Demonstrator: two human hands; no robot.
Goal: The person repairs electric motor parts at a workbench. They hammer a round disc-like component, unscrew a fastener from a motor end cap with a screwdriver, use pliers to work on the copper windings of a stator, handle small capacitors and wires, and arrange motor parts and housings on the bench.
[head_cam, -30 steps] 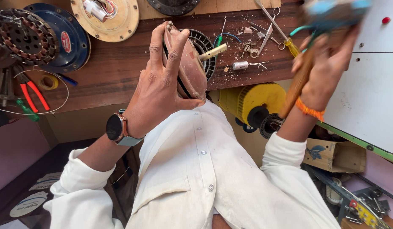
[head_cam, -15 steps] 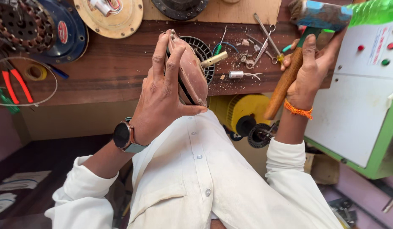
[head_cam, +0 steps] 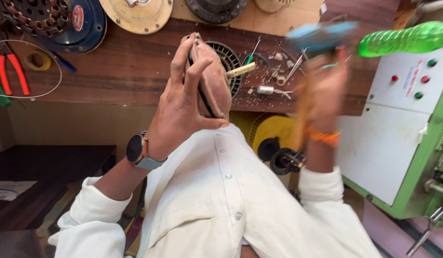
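- The left hand [head_cam: 183,114] grips a brown, rounded metal motor cover [head_cam: 213,81] held on edge; the fingers [head_cam: 180,59] run up its near face, slightly spread, and the thumb presses against its lower rim, so the cover is pinched between thumb and fingers.
- A short cream-coloured shaft [head_cam: 240,70] sticks out of the cover on the side away from the fingers.
- A dark smartwatch with a grey strap [head_cam: 136,149] sits on the left wrist, below the palm.
- The right hand [head_cam: 322,93] is blurred; its fingers are wrapped tightly round the wooden handle of a hammer with a blue head [head_cam: 317,36], the head above the knuckles and the handle running down past the wrist.
- An orange band [head_cam: 325,137] circles the right wrist.
- Beyond the left fingertips lies a round black ribbed motor part [head_cam: 229,62] on the dark wooden bench [head_cam: 121,71].
- Between the two hands, small screws, metal scraps and a silver cylinder [head_cam: 265,89] are scattered on the bench.
- Well out from the back of the left hand lie red-handled pliers [head_cam: 13,71].
- Just past the right fingers a green plastic bottle [head_cam: 408,39] lies over a white panel with coloured buttons [head_cam: 403,95].
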